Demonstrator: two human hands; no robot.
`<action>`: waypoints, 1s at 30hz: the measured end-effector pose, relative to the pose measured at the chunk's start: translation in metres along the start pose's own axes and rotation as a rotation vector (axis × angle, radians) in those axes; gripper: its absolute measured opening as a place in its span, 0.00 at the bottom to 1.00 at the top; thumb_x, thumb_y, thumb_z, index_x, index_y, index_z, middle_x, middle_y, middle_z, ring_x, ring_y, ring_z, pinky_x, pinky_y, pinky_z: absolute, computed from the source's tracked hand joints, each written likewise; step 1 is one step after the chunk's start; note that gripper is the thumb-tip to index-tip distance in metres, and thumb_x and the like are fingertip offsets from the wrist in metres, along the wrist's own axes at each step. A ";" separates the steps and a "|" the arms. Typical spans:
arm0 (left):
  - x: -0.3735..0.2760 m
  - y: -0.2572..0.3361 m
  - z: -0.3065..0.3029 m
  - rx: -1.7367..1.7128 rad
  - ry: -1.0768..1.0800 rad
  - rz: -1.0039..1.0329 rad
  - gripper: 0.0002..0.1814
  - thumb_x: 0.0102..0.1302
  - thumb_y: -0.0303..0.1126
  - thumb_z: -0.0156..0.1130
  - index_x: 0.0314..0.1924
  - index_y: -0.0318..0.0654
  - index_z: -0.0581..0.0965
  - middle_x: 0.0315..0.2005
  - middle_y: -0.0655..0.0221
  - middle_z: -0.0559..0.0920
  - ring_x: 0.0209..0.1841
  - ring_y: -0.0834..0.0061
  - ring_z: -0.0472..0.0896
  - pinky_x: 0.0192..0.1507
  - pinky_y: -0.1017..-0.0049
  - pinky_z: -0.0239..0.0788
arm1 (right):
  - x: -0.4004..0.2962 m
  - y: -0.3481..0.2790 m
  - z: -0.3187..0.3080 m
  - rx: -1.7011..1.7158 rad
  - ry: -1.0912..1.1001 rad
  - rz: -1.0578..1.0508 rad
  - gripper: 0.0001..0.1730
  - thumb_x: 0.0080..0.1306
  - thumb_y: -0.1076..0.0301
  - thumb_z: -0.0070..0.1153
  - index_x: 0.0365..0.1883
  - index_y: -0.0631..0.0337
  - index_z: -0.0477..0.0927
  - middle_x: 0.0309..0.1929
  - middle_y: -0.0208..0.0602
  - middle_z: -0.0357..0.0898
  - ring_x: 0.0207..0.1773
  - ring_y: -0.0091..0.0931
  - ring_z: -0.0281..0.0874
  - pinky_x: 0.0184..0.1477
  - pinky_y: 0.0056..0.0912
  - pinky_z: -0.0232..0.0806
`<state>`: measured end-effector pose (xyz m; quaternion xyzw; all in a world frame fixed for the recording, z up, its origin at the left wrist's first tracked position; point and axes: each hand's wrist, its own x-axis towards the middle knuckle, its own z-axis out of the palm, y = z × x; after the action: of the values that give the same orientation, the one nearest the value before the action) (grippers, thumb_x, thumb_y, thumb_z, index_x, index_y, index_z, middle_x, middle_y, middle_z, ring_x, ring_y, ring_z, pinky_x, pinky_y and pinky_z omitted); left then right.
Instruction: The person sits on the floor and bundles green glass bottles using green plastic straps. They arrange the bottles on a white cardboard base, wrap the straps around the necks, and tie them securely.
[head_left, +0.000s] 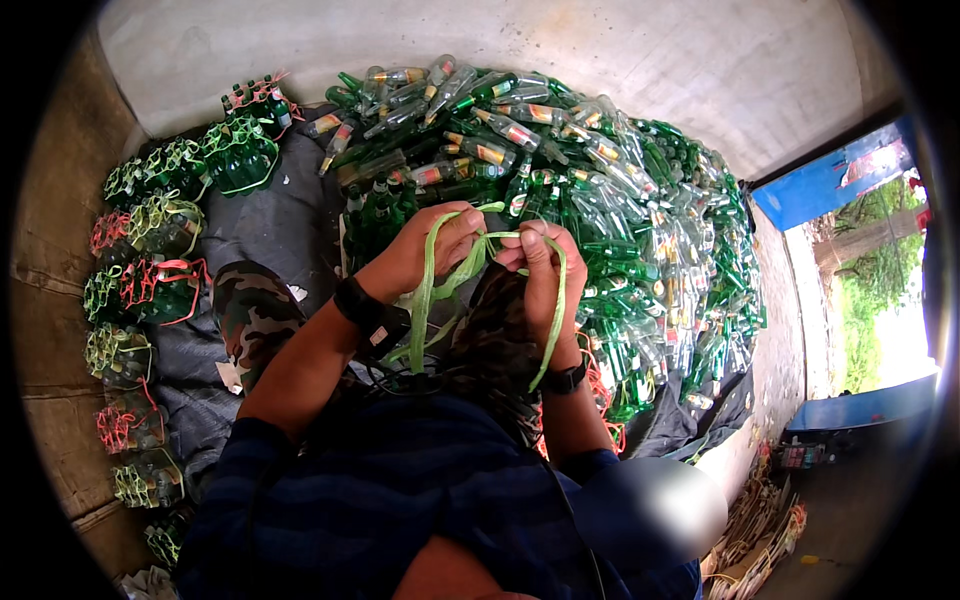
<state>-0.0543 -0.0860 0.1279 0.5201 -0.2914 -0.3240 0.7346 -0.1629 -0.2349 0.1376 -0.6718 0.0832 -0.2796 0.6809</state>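
Between my hands, above my lap, is a pale green plastic strap (424, 289) with a loop or knot in its middle. My left hand (442, 244) pinches one part of it, and a long end hangs down toward my lap. On the other side my right hand (546, 259) grips the strap between thumb and fingers, with a loose tail dropping past the wrist. Just beyond my left hand stand several upright green glass bottles (379, 217), partly hidden by that hand. Whether the knot is tight cannot be made out.
A large heap of clear and green glass bottles (615, 187) leans against the pale wall (600, 45). Strapped bottle bundles (240, 154) line the left side on a dark sheet (251, 225). Flattened cardboard (757, 547) lies at lower right, near a bright doorway (862, 300).
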 end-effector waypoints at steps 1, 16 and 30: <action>-0.001 0.001 0.000 0.007 -0.012 -0.008 0.18 0.78 0.44 0.49 0.34 0.38 0.74 0.18 0.82 0.64 0.20 0.91 0.59 0.22 0.82 0.48 | 0.001 -0.001 -0.001 0.003 0.023 -0.018 0.11 0.74 0.66 0.53 0.47 0.66 0.78 0.35 0.37 0.85 0.32 0.22 0.81 0.36 0.22 0.71; -0.002 -0.013 0.000 0.365 0.032 0.224 0.16 0.76 0.39 0.53 0.35 0.32 0.75 0.23 0.69 0.70 0.27 0.77 0.67 0.33 0.75 0.63 | 0.021 -0.008 -0.002 0.803 -0.237 0.088 0.10 0.75 0.69 0.48 0.51 0.60 0.72 0.19 0.20 0.54 0.22 0.18 0.53 0.37 0.29 0.61; -0.012 0.001 0.009 0.344 0.078 0.228 0.16 0.76 0.39 0.52 0.38 0.32 0.76 0.23 0.71 0.71 0.27 0.81 0.66 0.32 0.77 0.62 | 0.011 -0.016 -0.004 0.807 -0.261 0.029 0.09 0.76 0.68 0.46 0.50 0.61 0.71 0.20 0.20 0.56 0.23 0.17 0.55 0.36 0.28 0.61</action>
<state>-0.0687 -0.0821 0.1305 0.6135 -0.3707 -0.1639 0.6777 -0.1602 -0.2422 0.1554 -0.3801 -0.1103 -0.1928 0.8979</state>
